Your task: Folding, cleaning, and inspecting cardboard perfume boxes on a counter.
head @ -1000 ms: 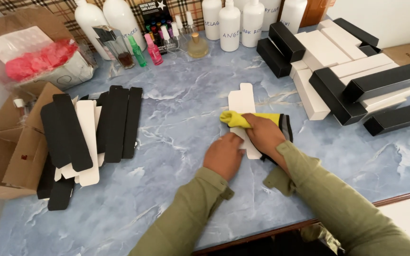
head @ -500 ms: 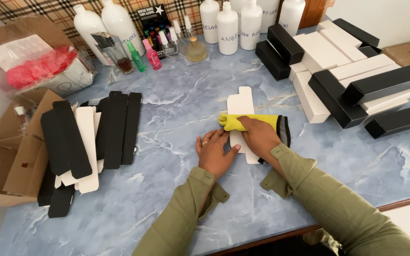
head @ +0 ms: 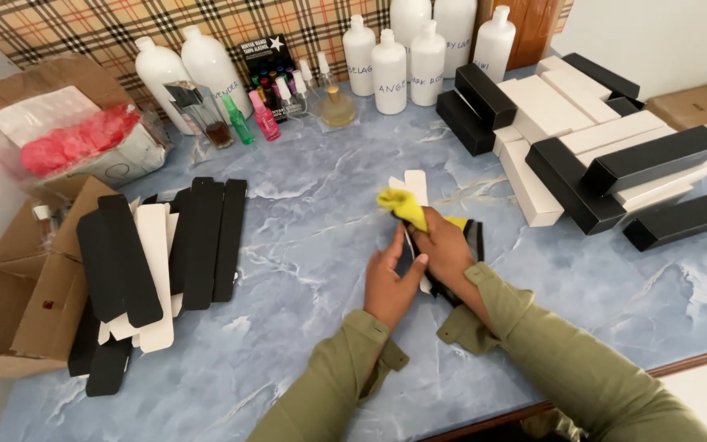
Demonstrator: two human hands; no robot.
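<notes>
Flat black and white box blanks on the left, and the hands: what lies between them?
Only bare blue marbled tabletop separates the blanks from the left hand, per the head view.

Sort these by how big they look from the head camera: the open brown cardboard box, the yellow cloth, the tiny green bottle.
1. Open brown cardboard box, largest, though it sits nearer the camera.
2. Yellow cloth, partly hidden by the right hand.
3. Tiny green bottle, smallest.

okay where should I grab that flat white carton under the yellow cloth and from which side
Probably by its far flap: the flat white carton lies on the marble table, that end poking out bare beyond the yellow cloth. Come from the far side, fingers pinching the thin edges.
</notes>
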